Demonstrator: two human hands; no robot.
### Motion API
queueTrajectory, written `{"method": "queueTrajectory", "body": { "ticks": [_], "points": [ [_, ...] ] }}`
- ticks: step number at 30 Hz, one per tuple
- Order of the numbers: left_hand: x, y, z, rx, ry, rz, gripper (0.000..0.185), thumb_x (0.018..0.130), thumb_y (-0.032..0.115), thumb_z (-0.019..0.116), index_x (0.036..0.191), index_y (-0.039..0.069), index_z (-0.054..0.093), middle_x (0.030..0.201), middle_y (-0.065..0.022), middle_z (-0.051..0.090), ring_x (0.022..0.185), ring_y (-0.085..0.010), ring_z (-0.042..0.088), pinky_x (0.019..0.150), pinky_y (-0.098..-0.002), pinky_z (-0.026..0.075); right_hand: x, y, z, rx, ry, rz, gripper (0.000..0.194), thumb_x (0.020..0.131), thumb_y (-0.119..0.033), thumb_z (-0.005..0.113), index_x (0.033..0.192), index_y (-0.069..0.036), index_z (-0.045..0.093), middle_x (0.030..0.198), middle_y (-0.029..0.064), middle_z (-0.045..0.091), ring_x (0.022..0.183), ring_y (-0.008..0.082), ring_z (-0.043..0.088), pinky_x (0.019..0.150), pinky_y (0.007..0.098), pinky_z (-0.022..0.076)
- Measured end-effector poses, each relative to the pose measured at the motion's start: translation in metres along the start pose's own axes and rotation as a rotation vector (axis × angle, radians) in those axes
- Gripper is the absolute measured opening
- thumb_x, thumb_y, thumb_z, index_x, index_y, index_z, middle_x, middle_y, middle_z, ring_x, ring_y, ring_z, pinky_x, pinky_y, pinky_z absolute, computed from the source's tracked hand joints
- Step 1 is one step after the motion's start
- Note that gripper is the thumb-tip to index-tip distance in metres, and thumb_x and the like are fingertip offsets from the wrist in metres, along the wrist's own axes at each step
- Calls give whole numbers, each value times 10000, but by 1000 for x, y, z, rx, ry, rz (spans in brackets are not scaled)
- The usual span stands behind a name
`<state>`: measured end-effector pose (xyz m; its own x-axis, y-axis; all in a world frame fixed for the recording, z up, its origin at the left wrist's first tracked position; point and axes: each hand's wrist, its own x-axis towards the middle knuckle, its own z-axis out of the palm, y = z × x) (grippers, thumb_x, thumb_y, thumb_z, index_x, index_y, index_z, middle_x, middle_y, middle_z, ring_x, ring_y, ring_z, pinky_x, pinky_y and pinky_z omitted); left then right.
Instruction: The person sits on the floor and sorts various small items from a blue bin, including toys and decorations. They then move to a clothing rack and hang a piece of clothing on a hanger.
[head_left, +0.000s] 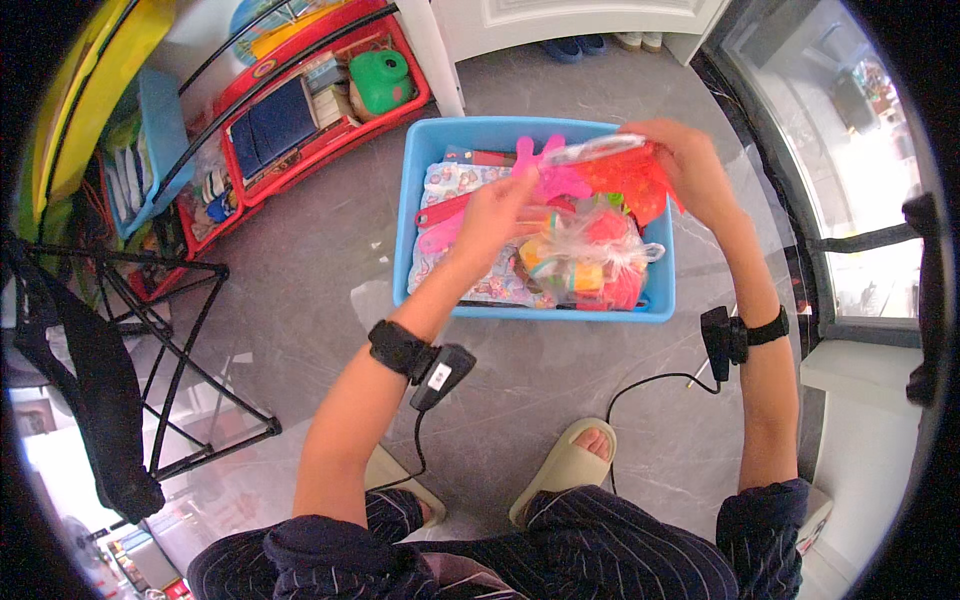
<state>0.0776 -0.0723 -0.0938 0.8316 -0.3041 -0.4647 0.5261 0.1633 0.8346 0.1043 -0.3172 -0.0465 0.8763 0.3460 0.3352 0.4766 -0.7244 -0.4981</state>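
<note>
Over a light-blue plastic bin (660, 300), my right hand (688, 169) grips a red, see-through sheet or bag (634, 184). A blurred clear plastic strip (596, 152) runs along its top. My left hand (495, 214) has its fingertips together at the strip's left end, seeming to pinch it. Below lie a bright pink toy-like piece (555, 176), a knotted clear bag (592, 255) of colourful items, and a cloth or pouch with a cartoon print (465, 178). A dark pink strap-like piece (442, 211) lies partly behind my left hand.
At upper left, a rack holds a red tray (326, 157) with a dark blue book (270, 127) and a green toy (379, 82). A black folding frame (187, 352) stands left. Shoes (574, 49) sit under a white cabinet (585, 15). Glass doors (847, 135) line the right.
</note>
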Motion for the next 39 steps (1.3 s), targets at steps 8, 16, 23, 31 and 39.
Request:
{"method": "queueTrajectory", "body": {
  "ticks": [8, 16, 23, 31, 39],
  "points": [
    [53, -8, 1, -529, -13, -230, 248, 812, 42, 563, 1033, -55, 507, 985, -154, 583, 938, -239, 571, 783, -307, 507, -35, -31, 20, 69, -96, -29, 498, 651, 66, 563, 1117, -110, 538, 1152, 128, 523, 1069, 307, 482, 961, 380, 361],
    [44, 0, -81, -836, 84, -138, 152, 824, -23, 511, 968, -67, 496, 893, -164, 588, 847, -255, 604, 753, -337, 535, -64, 21, 38, -178, -116, 281, 454, 710, -82, 614, 1150, -134, 514, 1070, 154, 561, 954, 338, 545, 798, 376, 452],
    [19, -32, -86, -638, 400, -223, 173, 851, 5, 461, 1012, -56, 477, 954, -192, 575, 880, -282, 597, 762, -361, 534, -27, 68, 22, 72, -12, 551, 213, 761, -243, 609, 868, -64, 649, 812, 152, 634, 794, 290, 614, 681, 388, 477],
    [3, -37, -69, 51, 546, -163, 259, 804, 68, 555, 1010, -73, 484, 895, -152, 596, 688, -199, 597, 480, -271, 470, -12, 51, 28, -514, 294, 418, 396, 703, -259, 675, 1038, -79, 568, 956, 199, 598, 885, 336, 587, 727, 419, 475],
    [-4, -43, -48, 409, 593, 345, 151, 736, 64, 620, 848, -16, 559, 762, -67, 581, 656, -142, 565, 468, -274, 438, -10, 69, 96, -372, -511, 373, 235, 732, -100, 545, 943, -6, 586, 900, 247, 582, 891, 368, 550, 790, 425, 436]
  ]
}}
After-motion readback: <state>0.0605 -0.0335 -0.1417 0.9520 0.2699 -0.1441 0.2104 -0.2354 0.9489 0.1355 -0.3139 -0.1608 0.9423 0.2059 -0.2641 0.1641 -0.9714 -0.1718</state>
